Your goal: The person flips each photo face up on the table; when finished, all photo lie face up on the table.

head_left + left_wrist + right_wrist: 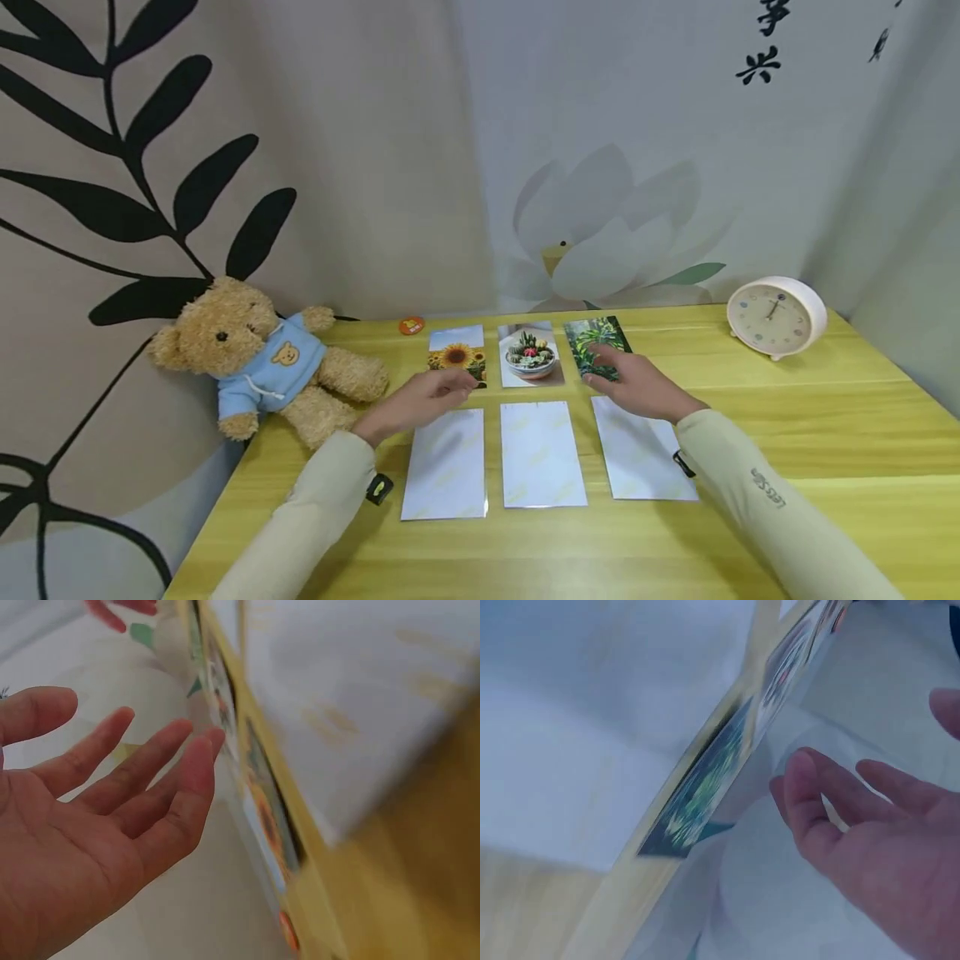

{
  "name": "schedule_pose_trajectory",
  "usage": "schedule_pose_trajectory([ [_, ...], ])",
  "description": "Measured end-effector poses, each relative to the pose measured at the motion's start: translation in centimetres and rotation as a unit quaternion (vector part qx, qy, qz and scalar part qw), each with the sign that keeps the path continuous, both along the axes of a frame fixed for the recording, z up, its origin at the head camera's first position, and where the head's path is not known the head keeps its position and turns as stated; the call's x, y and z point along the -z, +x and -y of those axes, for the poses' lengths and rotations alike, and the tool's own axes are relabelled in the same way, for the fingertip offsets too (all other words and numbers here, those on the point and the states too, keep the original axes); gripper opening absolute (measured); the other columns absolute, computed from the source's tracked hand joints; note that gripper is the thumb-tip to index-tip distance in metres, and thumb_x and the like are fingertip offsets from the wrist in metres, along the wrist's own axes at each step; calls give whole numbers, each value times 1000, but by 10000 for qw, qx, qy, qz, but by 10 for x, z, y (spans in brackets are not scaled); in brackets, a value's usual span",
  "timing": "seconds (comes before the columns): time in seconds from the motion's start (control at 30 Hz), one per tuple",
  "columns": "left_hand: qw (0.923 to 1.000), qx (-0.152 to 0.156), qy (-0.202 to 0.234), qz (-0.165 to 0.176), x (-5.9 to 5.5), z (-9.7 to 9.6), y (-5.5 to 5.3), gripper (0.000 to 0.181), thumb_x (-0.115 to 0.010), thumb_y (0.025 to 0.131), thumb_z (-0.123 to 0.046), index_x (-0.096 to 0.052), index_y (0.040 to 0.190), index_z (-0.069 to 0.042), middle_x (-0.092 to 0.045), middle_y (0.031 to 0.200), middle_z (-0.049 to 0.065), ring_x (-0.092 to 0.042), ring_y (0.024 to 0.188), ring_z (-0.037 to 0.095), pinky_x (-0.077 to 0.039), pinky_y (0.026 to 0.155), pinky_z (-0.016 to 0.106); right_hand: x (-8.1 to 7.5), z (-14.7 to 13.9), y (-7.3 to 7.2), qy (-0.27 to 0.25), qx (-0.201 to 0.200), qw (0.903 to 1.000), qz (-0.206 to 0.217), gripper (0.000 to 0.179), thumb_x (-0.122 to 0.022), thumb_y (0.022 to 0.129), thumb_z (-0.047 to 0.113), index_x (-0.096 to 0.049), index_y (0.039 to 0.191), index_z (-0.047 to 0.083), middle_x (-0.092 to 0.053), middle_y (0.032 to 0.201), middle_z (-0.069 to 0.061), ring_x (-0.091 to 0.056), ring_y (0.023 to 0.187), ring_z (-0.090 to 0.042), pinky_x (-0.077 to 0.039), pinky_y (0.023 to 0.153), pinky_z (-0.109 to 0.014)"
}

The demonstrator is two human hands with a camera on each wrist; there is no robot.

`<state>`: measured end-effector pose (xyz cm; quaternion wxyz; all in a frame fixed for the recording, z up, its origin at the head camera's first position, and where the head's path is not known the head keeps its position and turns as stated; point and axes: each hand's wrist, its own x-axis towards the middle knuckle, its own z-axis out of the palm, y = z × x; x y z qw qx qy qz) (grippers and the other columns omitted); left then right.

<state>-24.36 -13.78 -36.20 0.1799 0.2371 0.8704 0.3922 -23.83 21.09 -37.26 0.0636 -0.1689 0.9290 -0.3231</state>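
Head view: left hand (417, 402) is poised near sunflower card (456, 352), right hand (645, 387) near foliage card (591, 332). Thumbs and fingers are held apart.

From my remote seat I see a blue-clad teddy bear (273, 362) near an orange disc (412, 326), a white clock (772, 318) well apart.

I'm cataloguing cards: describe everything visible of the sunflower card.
The sunflower card is a rectangular photo print, seemingly paper: one large bloom among smaller ones under blue sky. It lies flat on the yellowish table, leftmost of three farther cards. The left hand partly hides its near edge; no touch shows.
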Motion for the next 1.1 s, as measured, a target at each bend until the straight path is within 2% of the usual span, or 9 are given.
schedule_pose_trajectory([
  [0.3, 9923, -446, -761, -870, 0, 31, 48, 40, -52, 105, -23, -56, 139, -3, -63, 136, 17, -62, 121, 35, -53, 99, 50, 3, 41, 24, -128, -798, 9967, -29, 58, -55, 104, 30, -37, 155, 10, -52, 148, -24, -62, 124, -38, -55, 91, -48],
  [0.4, 9866, -676, -1132, -964, -2, 38, 64, 41, -54, 103, -23, -57, 137, -1, -72, 94, 11, -67, 79, 23, -55, 69, 36, 3, 61, 35, -140, -1034, 9944, -159, 57, -57, 103, 30, -41, 153, 10, -56, 144, -22, -62, 122, -37, -53, 94, -50],
  [0.47, 9857, -732, -1289, -805, 0, 41, 74, 44, -55, 102, -25, -56, 138, 0, -59, 67, 2, -50, 55, 14, -42, 52, 28, 3, 74, 44, -95, -1143, 9931, -262, 56, -57, 103, 30, -43, 151, 7, -59, 141, -21, -58, 127, -38, -48, 103, -55],
  [0.53, 9868, -785, -1331, -492, 2, 44, 83, 48, -55, 102, -27, -53, 142, 0, -41, 56, -3, -30, 46, 11, -29, 47, 26, 4, 88, 51, -39, -1274, 9912, -359, 55, -58, 102, 29, -45, 149, 4, -60, 140, -20, -51, 134, -39, -43, 109, -57],
  [0.6, 9881, -903, -1224, -212, 5, 46, 92, 50, -55, 102, -29, -51, 143, 0, -56, 66, -2, -44, 53, 12, -39, 54, 27, 6, 101, 58, -20, -1453, 9887, -376, 54, -59, 101, 27, -46, 148, 3, -60, 140, -20, -48, 137, -40, -41, 111, -58],
  [0.67, 9890, -1069, -1022, 8, 8, 46, 99, 51, -57, 102, -31, -51, 143, -1, -70, 92, 6, -63, 75, 21, -52, 70, 36, 8, 112, 64, 44, -1577, 9871, -287, 54, -60, 101, 26, -47, 148, 4, -59, 142, -18, -44, 140, -41, -40, 113, -57],
  [0.73, 9888, -1261, -785, 155, 11, 45, 105, 52, -58, 101, -31, -51, 143, -2, -69, 122, 15, -67, 106, 32, -54, 87, 48, 11, 122, 69, 110, -1656, 9860, -140, 54, -61, 100, 27, -47, 148, 5, -58, 143, -17, -42, 142, -40, -41, 113, -56],
  [0.8, 9873, -1442, -603, 274, 12, 44, 109, 54, -59, 101, -33, -51, 144, -2, -59, 141, 19, -58, 127, 39, -50, 99, 56, 13, 131, 73, 203, -1672, 9857, 41, 56, -62, 100, 29, -47, 148, 7, -60, 141, -15, -42, 142, -38, -41, 113, -54],
  [1.1, 9792, -1998, 27, 343, 16, 45, 111, 46, -60, 101, -28, -53, 141, -7, -63, 135, 16, -61, 120, 29, -53, 95, 47, 18, 148, 81, 505, -1636, 9850, -190, 60, -66, 96, 33, -48, 147, 7, -71, 123, -10, -52, 126, -31, -47, 104, -45],
])
